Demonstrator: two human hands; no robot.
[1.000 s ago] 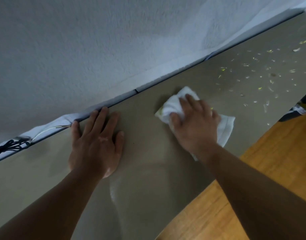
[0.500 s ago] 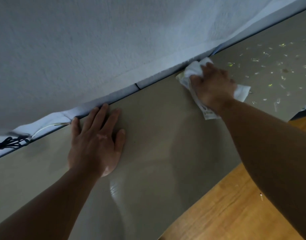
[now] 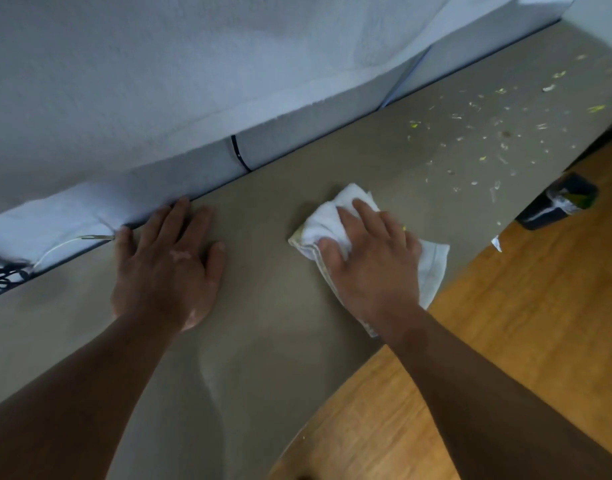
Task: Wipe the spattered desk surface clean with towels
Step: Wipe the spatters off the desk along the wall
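Observation:
A grey-beige desk (image 3: 269, 341) runs along a white wall. A white towel (image 3: 432, 268), stained yellow at its left edge, lies bunched on the desk's middle. My right hand (image 3: 373, 265) presses down on the towel, fingers gripping its folds. My left hand (image 3: 169, 265) lies flat on the desk to the left, fingers spread, touching the back edge. Yellow and white spatter (image 3: 488, 133) covers the desk's far right part, beyond the towel.
A white wall (image 3: 193, 81) with a paper sheet borders the desk's back edge. Black cables (image 3: 3, 275) and a thin white wire (image 3: 65, 242) sit at the far left. Wooden floor (image 3: 505, 341) lies at right, with a dark bin (image 3: 557, 202) on it.
My right hand dragged the towel from the desk's back edge by the wall back toward me and left, to mid-desk. My left hand stayed put.

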